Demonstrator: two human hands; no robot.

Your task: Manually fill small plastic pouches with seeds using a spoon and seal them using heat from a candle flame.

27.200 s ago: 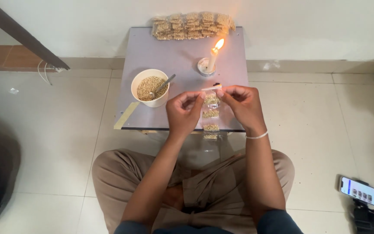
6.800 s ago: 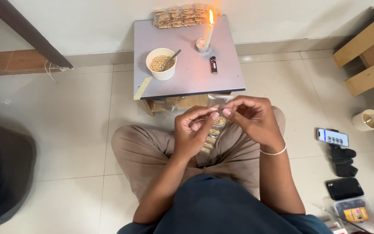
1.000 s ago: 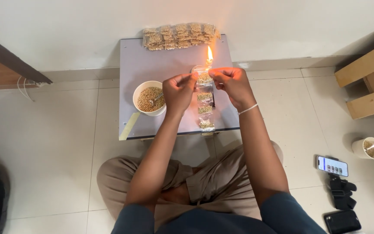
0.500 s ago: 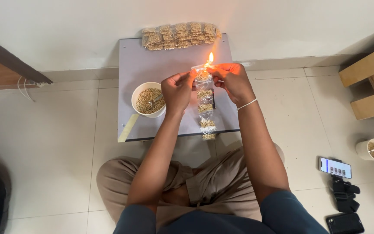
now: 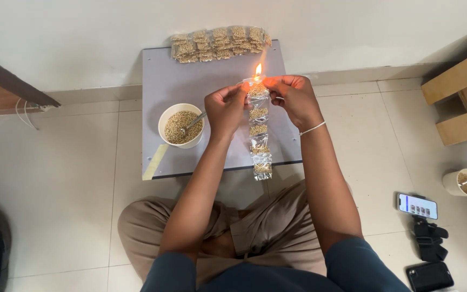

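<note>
Here, left hand [image 5: 225, 108] and right hand [image 5: 293, 97] both pinched shut on top of a clear pouch strip [image 5: 259, 132] of grain, strip hanging over grey table [image 5: 190, 81], top edge at candle flame [image 5: 258, 69], bowl [image 5: 181, 126] of grain left, pile of filled pouches [image 5: 220, 42] at far edge.

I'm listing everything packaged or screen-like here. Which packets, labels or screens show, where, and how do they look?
Packet strip: clear linked pouches of tan grain, hanging from left hand and right hand at the candle flame.
Finished packets: similar row at the grey table's far edge.
Phone: lit screen, floor right.
Dark phone: bottom right.
</note>
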